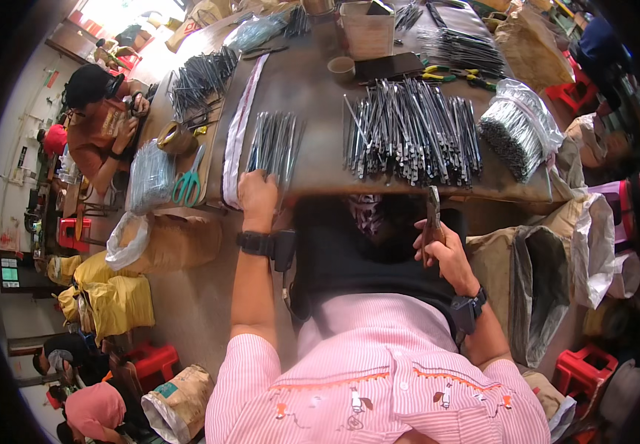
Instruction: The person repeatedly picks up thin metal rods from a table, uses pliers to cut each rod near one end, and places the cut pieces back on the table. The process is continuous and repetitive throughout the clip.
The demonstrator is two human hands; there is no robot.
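Note:
My left hand [258,194] is at the near end of a small row of thin dark metal strips [276,144], its fingers curled over their ends. How many strips it grips is hidden. In my right hand [449,255], over my lap at the table's front edge, is a pair of pliers [432,218] with the jaws pointing away from me. Just beyond the pliers lies a large pile of metal strips [412,133] with small square heads at the near ends. A white ribbon with a dark stripe [240,140] runs along the left side of the small row.
At left lie teal scissors [188,185], a tape roll [177,138] and bagged strips [152,177]. At right is a plastic-wrapped bundle [518,132]. Yellow-handled pliers [438,74], a cup [341,69] and a bin [368,33] stand farther back. Another person [98,126] sits left. Sacks [538,285] flank me.

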